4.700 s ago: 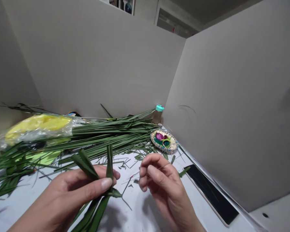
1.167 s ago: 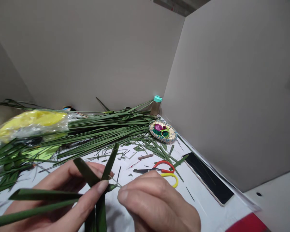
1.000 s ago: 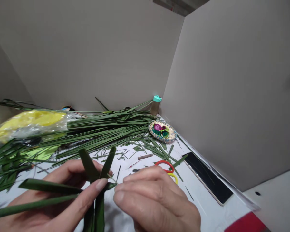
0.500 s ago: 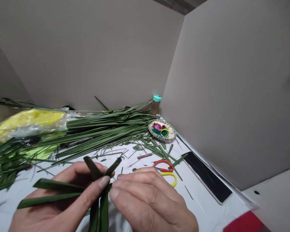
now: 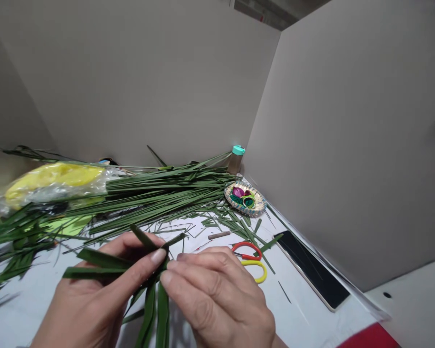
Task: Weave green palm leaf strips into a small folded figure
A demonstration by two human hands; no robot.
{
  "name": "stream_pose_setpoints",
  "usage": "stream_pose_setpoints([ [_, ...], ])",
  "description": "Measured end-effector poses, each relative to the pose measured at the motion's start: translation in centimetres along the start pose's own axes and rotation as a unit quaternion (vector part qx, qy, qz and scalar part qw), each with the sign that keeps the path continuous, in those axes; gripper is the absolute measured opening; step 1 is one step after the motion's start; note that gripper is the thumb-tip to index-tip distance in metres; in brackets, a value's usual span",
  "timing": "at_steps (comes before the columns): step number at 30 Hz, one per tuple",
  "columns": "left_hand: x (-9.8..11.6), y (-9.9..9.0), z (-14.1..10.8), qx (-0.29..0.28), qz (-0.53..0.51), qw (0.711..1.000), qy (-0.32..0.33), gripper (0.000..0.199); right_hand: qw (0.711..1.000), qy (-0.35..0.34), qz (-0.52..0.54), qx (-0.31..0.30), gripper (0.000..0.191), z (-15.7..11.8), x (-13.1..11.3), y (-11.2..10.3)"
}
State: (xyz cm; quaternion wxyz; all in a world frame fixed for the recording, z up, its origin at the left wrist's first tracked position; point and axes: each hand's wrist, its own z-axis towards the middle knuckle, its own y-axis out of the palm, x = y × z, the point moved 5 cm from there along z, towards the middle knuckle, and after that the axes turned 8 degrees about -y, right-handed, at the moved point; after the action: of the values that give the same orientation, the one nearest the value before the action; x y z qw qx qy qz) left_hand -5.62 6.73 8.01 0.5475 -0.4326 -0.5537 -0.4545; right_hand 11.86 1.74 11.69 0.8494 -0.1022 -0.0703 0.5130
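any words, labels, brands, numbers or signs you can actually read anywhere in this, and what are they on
None: no text can be read anywhere in the picture.
Phone: dark screen, no lettering or logo visible.
Bottle and scissors: any marking would be too small to read.
Yellow item in clear plastic: no legible print.
Held leaf strips: no writing visible.

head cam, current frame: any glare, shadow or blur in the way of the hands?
Head view: bright glints on the plastic bag, clear of the hands; head view: soft shadow on the white table below the leaf strips; head view: left hand and right hand readable, though fingers, not blur, cover where they meet.
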Motion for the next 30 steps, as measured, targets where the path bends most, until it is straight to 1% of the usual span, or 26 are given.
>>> stream_pose_setpoints([
  [3,-0.2,0.3,0.2,-0.008,-0.019,0.999,-0.025,0.031,1.000,0.002,0.030,0.004,0.027,-0.1,0.2,-0.1],
  [6,-0.3,0.5,0.4,-0.018,-0.025,0.998,-0.050,0.038,0.996,0.023,0.075,0.029,0.023,-0.1,0.6,-0.3],
  [8,-0.5,0.4,0.4,-0.015,-0.021,0.998,-0.053,0.041,0.995,0.031,0.087,0.024,0.026,-0.1,0.6,-0.1],
  [10,-0.8,0.1,0.5,-0.005,-0.012,0.999,-0.050,0.044,0.997,0.026,0.071,0.010,0.024,-0.1,0.4,0.1],
  [12,-1.1,0.0,0.5,-0.009,0.002,0.999,-0.044,0.041,0.999,0.018,0.048,0.008,0.022,-0.2,0.1,0.3],
  [14,-1.3,0.0,0.5,-0.016,0.015,0.999,-0.034,0.036,0.999,0.013,0.031,0.015,0.025,-0.2,0.0,0.4],
  [16,-1.4,0.0,0.5,-0.018,0.025,0.999,-0.021,0.033,1.000,0.009,0.019,0.009,0.027,-0.2,-0.1,0.5],
  [20,-1.4,0.1,0.3,-0.022,0.045,0.999,-0.008,0.031,1.000,0.004,-0.007,0.016,0.022,-0.3,-0.3,0.7],
  [22,-1.4,0.1,0.3,-0.010,0.057,0.998,-0.002,0.032,0.999,0.002,-0.022,0.024,0.019,-0.2,-0.5,0.8],
  [25,-1.2,-0.1,0.3,0.026,0.075,0.997,0.007,0.036,0.999,-0.010,-0.041,0.016,0.015,-0.1,-0.7,1.1],
  [27,-1.0,-0.1,0.4,0.042,0.085,0.995,0.009,0.039,0.999,-0.013,-0.041,0.021,0.015,-0.1,-0.6,1.1],
  [29,-0.7,-0.1,0.4,0.054,0.092,0.994,0.018,0.040,1.000,-0.010,-0.009,0.026,0.017,-0.2,-0.2,0.9],
  [30,-0.6,0.0,0.5,0.055,0.095,0.994,0.023,0.040,0.999,0.003,0.022,0.029,0.019,-0.3,0.2,0.8],
])
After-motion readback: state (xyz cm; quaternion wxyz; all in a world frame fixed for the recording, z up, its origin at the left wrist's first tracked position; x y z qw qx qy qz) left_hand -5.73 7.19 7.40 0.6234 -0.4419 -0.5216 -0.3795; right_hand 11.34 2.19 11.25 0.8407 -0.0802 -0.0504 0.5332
